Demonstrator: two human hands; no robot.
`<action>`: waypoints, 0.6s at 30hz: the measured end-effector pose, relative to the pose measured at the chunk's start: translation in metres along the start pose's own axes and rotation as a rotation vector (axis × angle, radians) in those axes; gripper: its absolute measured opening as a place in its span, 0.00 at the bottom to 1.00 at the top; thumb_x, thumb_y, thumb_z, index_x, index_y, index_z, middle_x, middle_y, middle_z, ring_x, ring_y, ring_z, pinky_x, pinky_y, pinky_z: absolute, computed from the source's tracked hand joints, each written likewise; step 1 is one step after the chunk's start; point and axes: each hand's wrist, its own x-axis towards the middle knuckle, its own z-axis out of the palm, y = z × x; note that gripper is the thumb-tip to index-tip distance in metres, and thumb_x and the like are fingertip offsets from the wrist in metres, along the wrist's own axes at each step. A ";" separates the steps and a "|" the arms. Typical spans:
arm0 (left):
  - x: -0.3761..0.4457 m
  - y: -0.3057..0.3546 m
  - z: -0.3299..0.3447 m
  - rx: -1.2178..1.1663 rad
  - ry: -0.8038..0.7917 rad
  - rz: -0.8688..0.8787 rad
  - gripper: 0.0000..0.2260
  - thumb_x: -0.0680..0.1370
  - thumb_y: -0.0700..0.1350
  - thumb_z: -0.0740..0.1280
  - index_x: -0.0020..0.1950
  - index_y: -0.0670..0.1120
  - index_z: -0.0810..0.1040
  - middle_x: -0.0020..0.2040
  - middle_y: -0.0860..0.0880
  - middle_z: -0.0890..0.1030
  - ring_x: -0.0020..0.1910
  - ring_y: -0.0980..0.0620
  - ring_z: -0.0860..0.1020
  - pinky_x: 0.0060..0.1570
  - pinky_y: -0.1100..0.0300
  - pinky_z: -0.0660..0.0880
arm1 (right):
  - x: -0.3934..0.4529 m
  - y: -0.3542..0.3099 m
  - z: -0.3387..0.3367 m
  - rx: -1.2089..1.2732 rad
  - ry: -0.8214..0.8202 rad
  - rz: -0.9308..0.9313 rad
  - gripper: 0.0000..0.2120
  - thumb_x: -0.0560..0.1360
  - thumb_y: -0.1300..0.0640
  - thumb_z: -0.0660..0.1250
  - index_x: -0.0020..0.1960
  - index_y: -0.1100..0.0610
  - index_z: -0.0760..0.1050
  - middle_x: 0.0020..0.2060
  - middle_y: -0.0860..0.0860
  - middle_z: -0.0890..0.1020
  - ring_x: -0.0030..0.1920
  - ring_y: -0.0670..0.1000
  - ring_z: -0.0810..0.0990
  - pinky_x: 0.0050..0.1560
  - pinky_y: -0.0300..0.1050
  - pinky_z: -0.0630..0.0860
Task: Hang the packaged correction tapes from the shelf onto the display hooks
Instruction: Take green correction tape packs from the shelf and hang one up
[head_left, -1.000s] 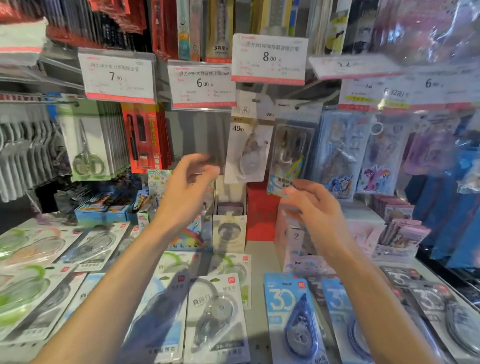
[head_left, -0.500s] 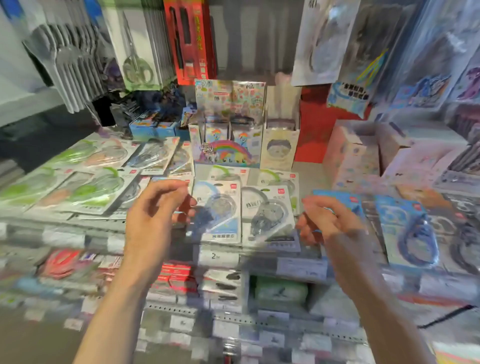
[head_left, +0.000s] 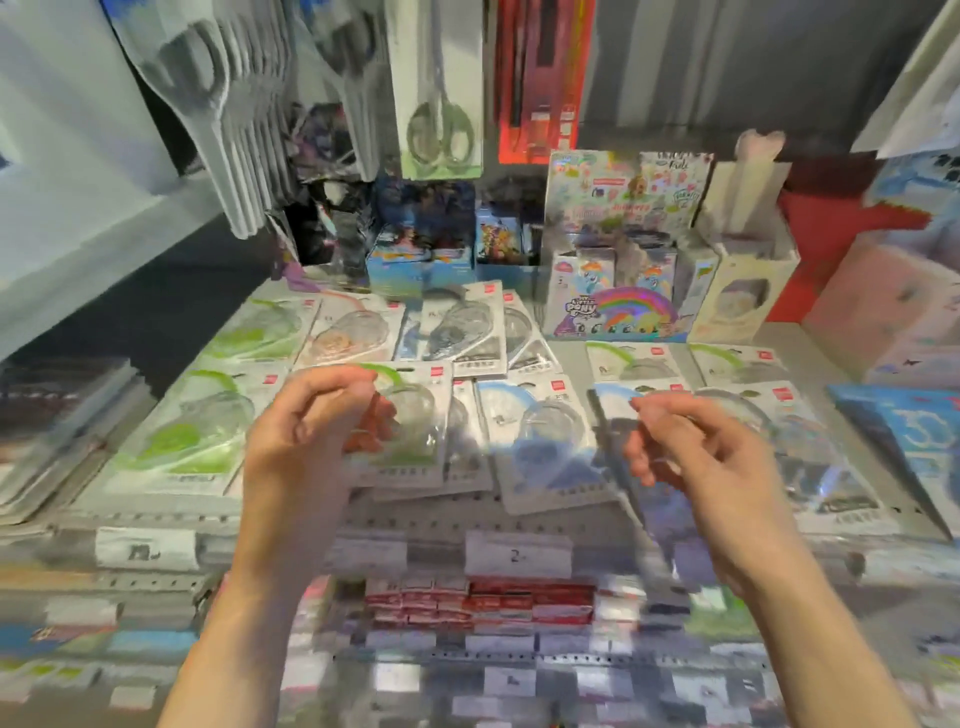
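Note:
Several packaged correction tapes lie flat on the shelf (head_left: 566, 358), in green, blue and grey trim. My left hand (head_left: 306, 441) hovers low over the shelf, its curled fingertips at the left edge of a green-trimmed correction tape pack (head_left: 415, 426). Blur hides whether the fingers grip that pack. Over the packs to the right, my right hand (head_left: 701, 457) has its fingers bent and apart, holding nothing. A blue-trimmed pack (head_left: 540, 447) lies between the hands. No display hooks for the tapes show in this view.
Hanging scissors packs (head_left: 441, 130) and a red pack (head_left: 540, 83) dangle above the shelf's back. A rainbow pony box (head_left: 623, 306) and a cream box (head_left: 743, 291) stand behind the tapes. Price labels (head_left: 517, 553) line the front rail, with lower shelves beneath.
My view has dropped from the hanging display to the shelf. Both hands came down from the hooks to just above the flat packs, the left one reaching a green-trimmed pack.

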 end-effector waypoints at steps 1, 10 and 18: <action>0.011 0.002 -0.015 0.022 0.006 0.010 0.10 0.76 0.39 0.69 0.40 0.52 0.86 0.34 0.53 0.84 0.34 0.55 0.81 0.35 0.65 0.77 | 0.002 0.001 0.017 -0.003 0.002 0.006 0.05 0.81 0.63 0.67 0.48 0.59 0.81 0.30 0.51 0.83 0.27 0.47 0.77 0.31 0.35 0.77; 0.101 0.007 -0.116 0.293 0.020 0.033 0.12 0.79 0.38 0.69 0.42 0.54 0.84 0.36 0.51 0.86 0.34 0.56 0.82 0.35 0.66 0.78 | 0.052 0.001 0.138 -0.186 -0.169 -0.041 0.07 0.80 0.67 0.67 0.48 0.59 0.82 0.34 0.54 0.85 0.32 0.47 0.80 0.36 0.34 0.78; 0.197 -0.020 -0.142 0.874 -0.049 -0.061 0.13 0.70 0.57 0.71 0.51 0.53 0.81 0.39 0.58 0.83 0.40 0.58 0.80 0.43 0.56 0.75 | 0.143 0.018 0.218 -0.436 -0.509 0.016 0.13 0.82 0.68 0.63 0.42 0.55 0.78 0.34 0.48 0.77 0.31 0.42 0.72 0.35 0.37 0.66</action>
